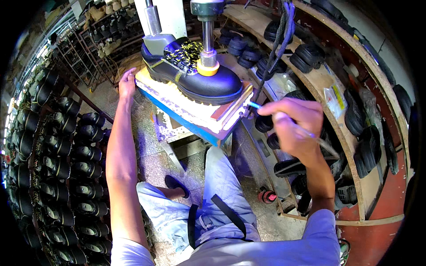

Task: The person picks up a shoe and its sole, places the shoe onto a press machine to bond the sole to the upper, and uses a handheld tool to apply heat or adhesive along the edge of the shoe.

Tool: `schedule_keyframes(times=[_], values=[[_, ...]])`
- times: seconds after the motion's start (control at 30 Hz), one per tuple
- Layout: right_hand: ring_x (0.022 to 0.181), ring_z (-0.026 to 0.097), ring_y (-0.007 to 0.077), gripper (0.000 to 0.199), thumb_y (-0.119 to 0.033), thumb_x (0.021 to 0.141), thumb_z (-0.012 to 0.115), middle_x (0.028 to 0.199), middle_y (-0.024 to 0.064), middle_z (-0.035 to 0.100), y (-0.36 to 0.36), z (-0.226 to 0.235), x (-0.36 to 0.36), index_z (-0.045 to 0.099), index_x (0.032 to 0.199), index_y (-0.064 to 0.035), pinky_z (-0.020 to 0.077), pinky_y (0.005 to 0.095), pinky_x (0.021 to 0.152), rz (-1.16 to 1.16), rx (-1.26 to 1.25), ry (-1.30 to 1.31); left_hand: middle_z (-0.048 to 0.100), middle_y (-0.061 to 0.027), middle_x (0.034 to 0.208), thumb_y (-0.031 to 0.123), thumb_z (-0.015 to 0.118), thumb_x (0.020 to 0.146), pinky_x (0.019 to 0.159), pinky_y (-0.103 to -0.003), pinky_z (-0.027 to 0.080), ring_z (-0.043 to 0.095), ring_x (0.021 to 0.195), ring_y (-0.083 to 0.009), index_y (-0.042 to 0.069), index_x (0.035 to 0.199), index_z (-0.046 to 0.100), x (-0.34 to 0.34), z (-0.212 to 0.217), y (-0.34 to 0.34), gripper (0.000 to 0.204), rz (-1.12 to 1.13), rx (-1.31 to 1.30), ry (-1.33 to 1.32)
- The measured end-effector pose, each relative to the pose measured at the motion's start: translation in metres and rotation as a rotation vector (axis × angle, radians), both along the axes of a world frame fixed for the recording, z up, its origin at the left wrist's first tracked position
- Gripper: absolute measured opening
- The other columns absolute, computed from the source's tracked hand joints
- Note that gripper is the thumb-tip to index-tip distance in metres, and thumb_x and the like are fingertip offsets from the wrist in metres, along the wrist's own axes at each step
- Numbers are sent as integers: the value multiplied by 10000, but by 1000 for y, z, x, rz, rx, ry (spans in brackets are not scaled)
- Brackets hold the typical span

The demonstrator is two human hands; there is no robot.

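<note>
1. Right hand, nearest the camera, is closed around a thin blue-tipped brush, its tip at the press platform's right edge.
2. Left hand lies open and flat at the platform's left edge, holding nothing.
3. Black boot sits on the platform, pinned under a metal press rod with an orange pad.
4. To work well, I judge short, steady strokes along the sole edge best.
5. Curved shelves at right hold black soles; racks at left hold finished boots.
</note>
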State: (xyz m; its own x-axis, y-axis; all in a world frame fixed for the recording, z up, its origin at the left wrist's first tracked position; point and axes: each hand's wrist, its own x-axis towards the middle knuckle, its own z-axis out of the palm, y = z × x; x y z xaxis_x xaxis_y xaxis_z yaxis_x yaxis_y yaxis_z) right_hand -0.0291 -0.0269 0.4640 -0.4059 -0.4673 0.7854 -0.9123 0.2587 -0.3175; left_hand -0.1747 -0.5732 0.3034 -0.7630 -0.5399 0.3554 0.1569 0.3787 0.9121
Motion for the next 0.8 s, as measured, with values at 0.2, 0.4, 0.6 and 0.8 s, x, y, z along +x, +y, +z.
schedule_keyframes(times=[0.2,0.4,0.6,0.8], values=[[484,341,39,357,-110,898,472,633,-17,519,7,-17,5,717,1054,95,261,228,455,276,-628,-848,702,-26,1105,199,533,1090,804,-248,506,612,883,-85,60,1342,671,74,-19,57,320,177,80,124],[481,327,25,406,-144,939,464,625,-36,453,-27,-53,-16,638,1216,97,256,190,441,627,-834,-1159,665,-13,1038,130,594,1051,654,-201,449,528,706,-53,-10,1215,674,225,-9,181,230,245,59,364],[811,713,150,472,-324,1132,367,1084,182,748,-82,-79,-65,577,1333,48,532,240,677,308,-611,-815,652,9,750,5,757,893,680,-219,482,570,663,-51,-3,1181,698,243,46,234,295,9,-446,234],[1191,682,332,828,-469,744,890,1244,234,704,-106,-60,-84,581,1354,-2,511,415,1036,-96,21,-636,615,-252,1364,285,959,700,1141,-433,427,582,1301,-332,-79,1439,479,113,161,193,954,-145,-751,85]])
